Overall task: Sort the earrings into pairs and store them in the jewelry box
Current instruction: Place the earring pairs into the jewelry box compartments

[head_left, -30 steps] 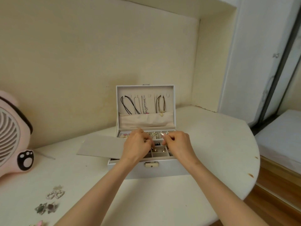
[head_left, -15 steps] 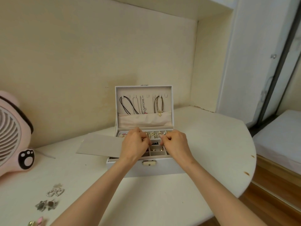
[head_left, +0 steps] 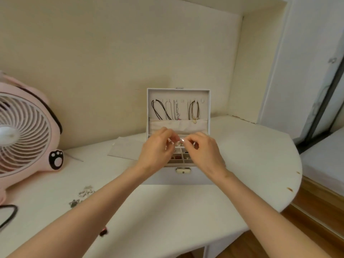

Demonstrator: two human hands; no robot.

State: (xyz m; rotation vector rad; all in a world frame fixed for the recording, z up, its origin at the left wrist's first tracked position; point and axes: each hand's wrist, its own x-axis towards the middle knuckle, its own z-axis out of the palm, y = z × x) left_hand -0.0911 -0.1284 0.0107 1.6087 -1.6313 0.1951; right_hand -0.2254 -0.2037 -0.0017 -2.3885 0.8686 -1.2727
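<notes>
**Earrings (head_left: 86, 192) lie loose on the table while a tiny piece hangs over the jewelry box (head_left: 195, 176)**

The left hand (head_left: 158, 151) and the right hand (head_left: 202, 151) meet just above the box's open tray. Both have their fingers curled and their fingertips (head_left: 183, 140) pinched toward each other. They seem to grip one small earring (head_left: 179, 143) between them, though it is too small and blurred to tell which hand bears it.

The first risk is a slip. A piece this small, held only at the fingertips, could drop into the wrong compartment (head_left: 183, 155) of the box. Several compartments already hold bits, so a stray piece could get lost among them and spoil the pairing. It could also bounce out and roll behind the box.

The box's lid (head_left: 178, 91) stands upright close behind the hands, with necklaces (head_left: 162, 110) hanging inside it. A knuckle knocking the lid could swing it down or set the cords tangling.

A grey sheet (head_left: 124, 149) lies flat just left of the box, where a dropped stud would be hard to spot.

The unsorted earrings lie on the table (head_left: 167, 216) to the front-left of the box, near the left forearm. A careless pull back of that arm could sweep them toward the table's near edge. A pink fan (head_left: 24, 135) stands far left of the box, well apart from the hands. If it is running, it could nudge light pieces.
</notes>
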